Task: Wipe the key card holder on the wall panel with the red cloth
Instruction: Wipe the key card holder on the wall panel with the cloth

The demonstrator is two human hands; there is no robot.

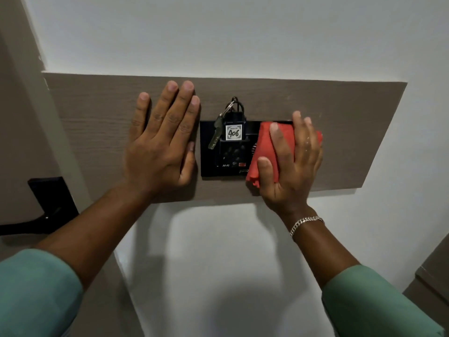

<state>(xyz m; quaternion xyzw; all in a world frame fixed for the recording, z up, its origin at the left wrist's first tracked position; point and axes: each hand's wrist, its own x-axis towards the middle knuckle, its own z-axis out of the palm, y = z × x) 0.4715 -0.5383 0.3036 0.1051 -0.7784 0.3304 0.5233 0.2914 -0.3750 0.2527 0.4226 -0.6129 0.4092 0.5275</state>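
Note:
A black key card holder (226, 161) is mounted on a grey-brown wooden wall panel (340, 132). A tag marked 406 (234, 132) sits in its slot, and a metal key (215, 136) hangs from a ring at the top. My right hand (291, 164) presses a folded red cloth (263, 152) against the right part of the holder, hiding that side. My left hand (162, 142) lies flat on the panel just left of the holder, fingers spread, holding nothing.
White wall (218, 32) surrounds the panel. A black door handle and plate (48, 200) sit at the lower left on a brown door. A brown furniture edge (432, 276) shows at the lower right.

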